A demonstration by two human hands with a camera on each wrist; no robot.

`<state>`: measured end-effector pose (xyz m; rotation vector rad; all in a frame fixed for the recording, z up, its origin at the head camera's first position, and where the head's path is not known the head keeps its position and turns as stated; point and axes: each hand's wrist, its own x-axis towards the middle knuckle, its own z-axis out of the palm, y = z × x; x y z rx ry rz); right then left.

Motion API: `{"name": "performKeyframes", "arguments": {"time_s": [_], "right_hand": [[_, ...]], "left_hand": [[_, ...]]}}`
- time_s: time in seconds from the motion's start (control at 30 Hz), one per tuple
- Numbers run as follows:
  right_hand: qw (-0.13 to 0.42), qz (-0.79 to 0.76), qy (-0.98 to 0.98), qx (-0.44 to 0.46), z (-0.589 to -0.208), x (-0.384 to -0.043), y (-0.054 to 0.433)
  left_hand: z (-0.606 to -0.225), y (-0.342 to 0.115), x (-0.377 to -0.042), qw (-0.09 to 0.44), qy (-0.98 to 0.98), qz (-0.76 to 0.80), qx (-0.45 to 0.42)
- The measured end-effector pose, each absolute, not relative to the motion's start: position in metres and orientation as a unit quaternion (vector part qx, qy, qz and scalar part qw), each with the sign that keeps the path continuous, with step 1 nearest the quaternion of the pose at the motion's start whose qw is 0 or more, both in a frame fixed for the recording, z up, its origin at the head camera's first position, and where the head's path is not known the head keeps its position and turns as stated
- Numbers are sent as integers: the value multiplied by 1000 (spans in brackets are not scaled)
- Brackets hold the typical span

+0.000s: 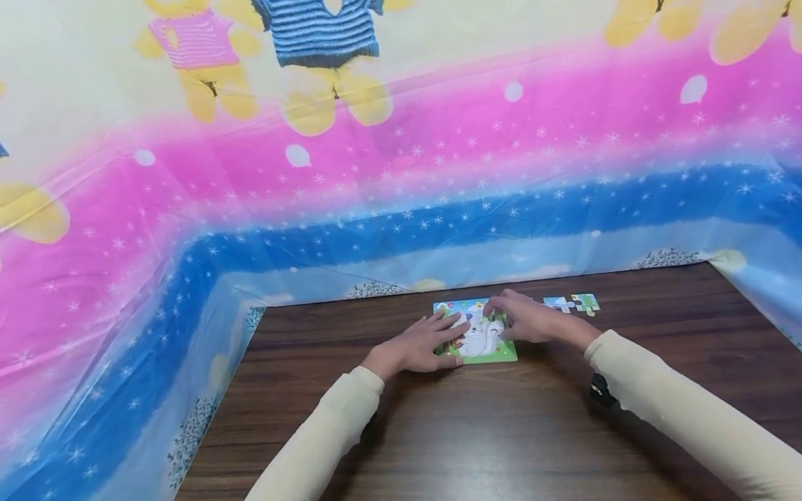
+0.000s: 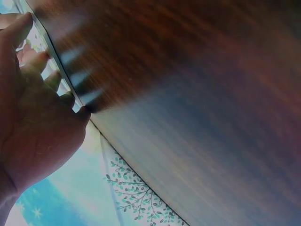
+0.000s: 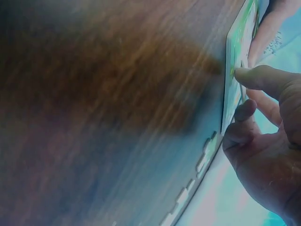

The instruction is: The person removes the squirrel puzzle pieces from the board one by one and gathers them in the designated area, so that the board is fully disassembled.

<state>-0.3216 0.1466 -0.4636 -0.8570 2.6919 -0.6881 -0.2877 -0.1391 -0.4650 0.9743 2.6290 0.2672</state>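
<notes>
A flat rectangular jigsaw board printed with a white cartoon animal on green and blue (image 1: 482, 344) lies just right of centre in the head view, toward the far edge of a dark brown wood-grain table (image 1: 476, 431). The person's left hand (image 1: 422, 346) rests on the left part of the board, fingers apart and spread, holding nothing between them. The right hand (image 1: 525, 316) reaches over the board's right side with bent fingers, its thumb near the board's face in the right wrist view; whether it pinches a piece cannot be told. Both hands hide parts of the printed picture. Just right of the right hand lie a blue-and-white interlocking puzzle piece (image 1: 556, 304) and, beside it, a green interlocking puzzle piece (image 1: 587, 303). Long cream cloth sleeves (image 1: 677, 403) enter from the lower edge and lower right, and a small black object (image 1: 601, 390) shows under the right one. Behind the table, a pink, blue and cream printed fabric sheet (image 1: 401, 174) fills the upper frame, with bears in knitted tops at upper left.
</notes>
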Motion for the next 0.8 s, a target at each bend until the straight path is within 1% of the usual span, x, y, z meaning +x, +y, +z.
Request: {"name": "performKeyframes", "arguments": {"time_s": [0.27, 0.4, 0.53, 0.63, 0.8], "right_hand": [[74, -265, 917, -290, -471, -323, 151], [37, -297, 907, -298, -470, -322, 163], [3, -303, 904, -303, -465, -318, 191], [-13, -295, 909, -295, -465, -313, 218], [-16, -282, 921, -268, -470, -303, 261]], "left_hand": [[-464, -139, -288, 164, 922, 89, 339], [-467, -139, -289, 167, 923, 87, 336], [-466, -139, -290, 173, 920, 94, 339], [-465, -139, -290, 177, 919, 101, 338], [-464, -138, -288, 176, 919, 101, 338]]}}
